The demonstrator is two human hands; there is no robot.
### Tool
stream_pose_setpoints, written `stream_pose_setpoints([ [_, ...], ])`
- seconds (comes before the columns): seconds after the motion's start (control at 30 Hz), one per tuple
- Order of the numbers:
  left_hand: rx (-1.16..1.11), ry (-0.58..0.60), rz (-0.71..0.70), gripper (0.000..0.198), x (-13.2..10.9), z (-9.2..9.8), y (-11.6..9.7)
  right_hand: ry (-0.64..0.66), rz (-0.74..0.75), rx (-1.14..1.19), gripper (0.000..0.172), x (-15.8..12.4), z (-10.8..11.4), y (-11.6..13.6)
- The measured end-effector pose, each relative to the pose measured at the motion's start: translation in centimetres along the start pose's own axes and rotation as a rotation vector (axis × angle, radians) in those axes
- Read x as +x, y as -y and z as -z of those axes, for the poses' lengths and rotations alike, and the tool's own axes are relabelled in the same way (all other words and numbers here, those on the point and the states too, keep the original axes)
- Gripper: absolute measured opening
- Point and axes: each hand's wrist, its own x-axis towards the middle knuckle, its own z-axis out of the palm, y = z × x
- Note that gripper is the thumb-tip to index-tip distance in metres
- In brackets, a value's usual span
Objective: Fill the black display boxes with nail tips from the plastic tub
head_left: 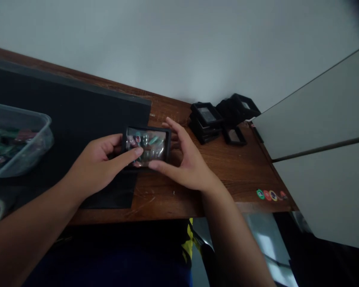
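Observation:
Between my two hands is a small black-framed box (158,139) with a clear front, tilted towards me above the desk. Small colourful pieces in green, pink and clear show behind its shiny window. My left hand (103,161) grips the left side, its thumb lying across the window and its fingers behind the frame. On the right side, my right hand (184,163) rests its thumb at the lower edge, with the forefinger raised near the top right corner. The other right fingers are partly hidden beside the frame.
Several black frames (208,113) are stacked at the back right by the wall. A clear plastic tub (43,131) of small coloured pieces stands at left on a black mat (86,103). Round stickers (267,195) lie near the front right edge. A white roll-like rim (0,209) shows lower left.

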Motion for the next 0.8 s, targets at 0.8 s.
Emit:
stream_pose_setpoints([
  [0.8, -0.069, -0.009, -0.176, 0.039, 1.0, -0.7, 2.3, -0.407, -0.251, 0.721, 0.039, -0.4, 4.5, -0.5],
])
